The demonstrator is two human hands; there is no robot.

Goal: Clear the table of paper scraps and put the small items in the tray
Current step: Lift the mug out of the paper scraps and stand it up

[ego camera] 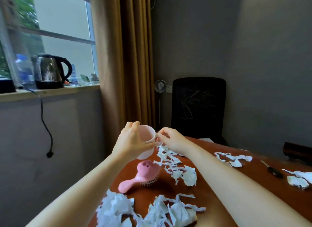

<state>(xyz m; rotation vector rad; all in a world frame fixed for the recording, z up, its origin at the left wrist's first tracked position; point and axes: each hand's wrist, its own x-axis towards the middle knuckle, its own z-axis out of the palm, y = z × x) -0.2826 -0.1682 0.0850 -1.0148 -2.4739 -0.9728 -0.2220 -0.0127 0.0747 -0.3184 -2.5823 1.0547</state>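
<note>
A pale pink cup (147, 135) is held above the far left corner of the reddish-brown table (217, 189). My left hand (130, 141) grips the cup's body from the left side. My right hand (172, 138) pinches its handle on the right. A pink hairbrush (140, 175) lies on the table just below the cup, bristles down. White paper scraps (175, 166) lie scattered across the table, with a thick pile (145, 211) at the near edge and more (234, 159) to the right.
A dark pen-like item (272, 170) lies on the right of the table. A black chair (198, 108) stands behind the table, with a dark wooden object (298, 150) at far right. A kettle (49, 71) and bottle (24, 69) sit on the windowsill.
</note>
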